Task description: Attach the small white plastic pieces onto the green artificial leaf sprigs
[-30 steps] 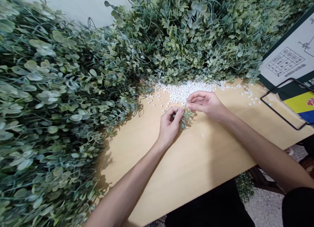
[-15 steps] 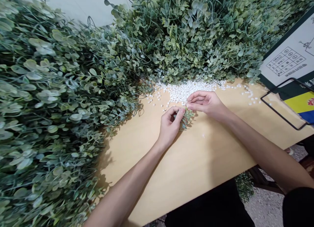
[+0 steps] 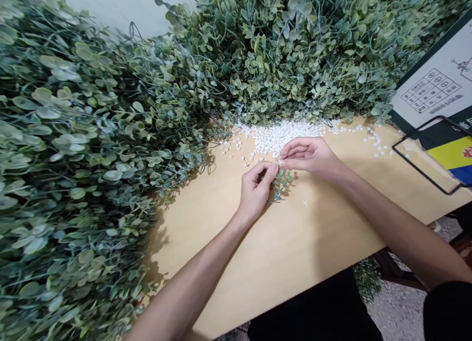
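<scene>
My left hand is closed in a pinch on a small sprig of artificial leaves, which hangs below the fingertips. My right hand meets it at the top of the sprig, thumb and forefinger pinched together. Whatever sits between the right fingertips is too small to make out. Just behind the hands lies a spread of small white bead-like pieces on the wooden tabletop.
Thick artificial foliage is heaped along the left and back. A printed box with a black wire handle stands at the right. Small white bits lie near the hands. The table's front edge runs before my lap.
My right fingertips have dropped slightly and come closer to the left fingertips. The sprig has turned a little downward. My left hand has hardly moved.
</scene>
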Motion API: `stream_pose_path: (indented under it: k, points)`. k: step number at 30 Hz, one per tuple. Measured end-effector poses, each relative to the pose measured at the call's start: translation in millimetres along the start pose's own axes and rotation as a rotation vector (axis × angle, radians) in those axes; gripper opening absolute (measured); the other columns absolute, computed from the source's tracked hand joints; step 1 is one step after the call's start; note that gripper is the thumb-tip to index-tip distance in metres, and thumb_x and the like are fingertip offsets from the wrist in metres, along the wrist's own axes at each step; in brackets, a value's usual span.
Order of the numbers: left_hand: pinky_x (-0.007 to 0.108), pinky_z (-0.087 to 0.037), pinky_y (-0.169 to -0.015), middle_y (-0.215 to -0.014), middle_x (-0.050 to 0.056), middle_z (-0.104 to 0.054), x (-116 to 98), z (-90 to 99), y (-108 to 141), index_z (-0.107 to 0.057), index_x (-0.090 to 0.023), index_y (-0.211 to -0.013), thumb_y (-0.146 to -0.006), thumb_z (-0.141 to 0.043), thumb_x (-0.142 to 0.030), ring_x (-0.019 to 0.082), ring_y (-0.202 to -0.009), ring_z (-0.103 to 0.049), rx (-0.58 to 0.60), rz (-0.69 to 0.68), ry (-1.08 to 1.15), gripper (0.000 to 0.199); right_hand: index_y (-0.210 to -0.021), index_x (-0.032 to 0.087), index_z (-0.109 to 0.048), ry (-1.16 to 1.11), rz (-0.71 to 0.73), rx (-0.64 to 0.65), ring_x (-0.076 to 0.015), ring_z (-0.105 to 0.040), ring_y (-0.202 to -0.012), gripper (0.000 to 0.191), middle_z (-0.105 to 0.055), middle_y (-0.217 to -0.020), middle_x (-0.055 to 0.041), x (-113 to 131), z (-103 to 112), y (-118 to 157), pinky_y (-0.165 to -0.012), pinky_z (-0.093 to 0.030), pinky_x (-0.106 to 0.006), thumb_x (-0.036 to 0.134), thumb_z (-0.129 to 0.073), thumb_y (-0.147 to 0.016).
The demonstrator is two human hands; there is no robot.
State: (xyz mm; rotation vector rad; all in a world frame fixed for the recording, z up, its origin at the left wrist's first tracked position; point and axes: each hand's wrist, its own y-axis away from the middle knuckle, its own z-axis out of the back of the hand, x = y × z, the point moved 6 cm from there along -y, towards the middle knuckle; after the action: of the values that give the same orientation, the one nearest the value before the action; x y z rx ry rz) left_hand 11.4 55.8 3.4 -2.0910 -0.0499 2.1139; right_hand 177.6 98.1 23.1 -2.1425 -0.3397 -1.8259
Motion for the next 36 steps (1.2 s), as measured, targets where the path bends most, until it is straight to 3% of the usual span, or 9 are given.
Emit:
stream_pose_path:
  k: [13, 26, 32, 36]
  points:
    - [0.028, -0.036, -0.063, -0.067, 0.0, -0.055, -1.4, -1.2, -0.3, -0.072, -0.018, -0.075, -0.088, -0.077, -0.055, 0.014, -0.065, -0.043, 0.005, 0.036, -0.026, 0.04, -0.086, 0.018, -0.08, 0.176, 0.077, 0.035, -0.0177, -0.075, -0.08, 0.027, -0.08, -0.085, -0.0041, 11.2, 0.3, 4.8, -0.077, -0.062, -0.03, 0.033, -0.096, -0.071]
    - [0.028, -0.032, -0.06, -0.065, -0.001, -0.051, -0.7, -3.5, 1.9, -0.07, -0.017, -0.077, -0.092, -0.073, -0.054, 0.013, -0.062, -0.04, 0.074, 0.039, -0.083, 0.04, -0.086, 0.018, -0.078, 0.231, 0.086, 0.14, -0.0175, -0.074, -0.077, 0.025, -0.08, -0.082, -0.0039, 16.7, -1.3, 8.4, -0.071, -0.059, -0.029, 0.036, -0.092, -0.076]
    - [0.028, -0.033, -0.06, -0.066, -0.001, -0.053, -1.1, -1.8, 0.5, -0.071, -0.017, -0.075, -0.09, -0.075, -0.056, 0.013, -0.062, -0.041, 0.047, 0.032, -0.08, 0.042, -0.084, 0.018, -0.079, 0.326, 0.171, 0.109, -0.0157, -0.072, -0.072, 0.02, -0.079, -0.079, -0.003, 21.2, -4.6, 10.8, -0.065, -0.055, -0.027, 0.035, -0.09, -0.081]
    - [0.028, -0.037, -0.062, -0.07, 0.0, -0.057, 1.3, -0.6, -0.2, -0.073, -0.018, -0.079, -0.092, -0.074, -0.055, 0.014, -0.065, -0.045, 0.009, 0.037, -0.036, 0.039, -0.085, 0.019, -0.079, 0.272, 0.175, 0.054, -0.0184, -0.075, -0.078, 0.025, -0.08, -0.084, -0.0044, 17.0, -6.6, 8.6, -0.073, -0.06, -0.031, 0.04, -0.091, -0.079]
